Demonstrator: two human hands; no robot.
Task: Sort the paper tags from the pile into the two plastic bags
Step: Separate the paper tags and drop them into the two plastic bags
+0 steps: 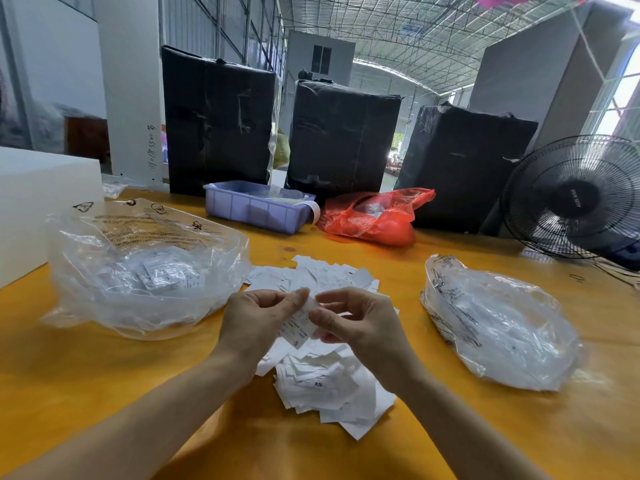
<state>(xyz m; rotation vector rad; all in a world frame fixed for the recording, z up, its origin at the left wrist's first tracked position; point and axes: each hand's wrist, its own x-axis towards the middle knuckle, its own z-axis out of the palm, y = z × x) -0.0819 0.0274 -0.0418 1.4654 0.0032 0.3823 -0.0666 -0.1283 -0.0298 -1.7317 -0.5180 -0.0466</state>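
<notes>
Both hands, left hand point(258, 320) and right hand point(349, 322), pinch one tag point(295, 329) printed "S". Pile point(325, 386) below shows "XS".

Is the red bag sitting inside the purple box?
No, the crumpled red plastic bag lies on the yellow table beside the purple plastic bin.

table: my orange worktop point(450, 427)
back: three black wrapped bales point(341, 136), white pillar point(130, 88)
right: black fan point(575, 197), daylit window point(623, 95)
roof: metal trusses point(415, 26)
</notes>
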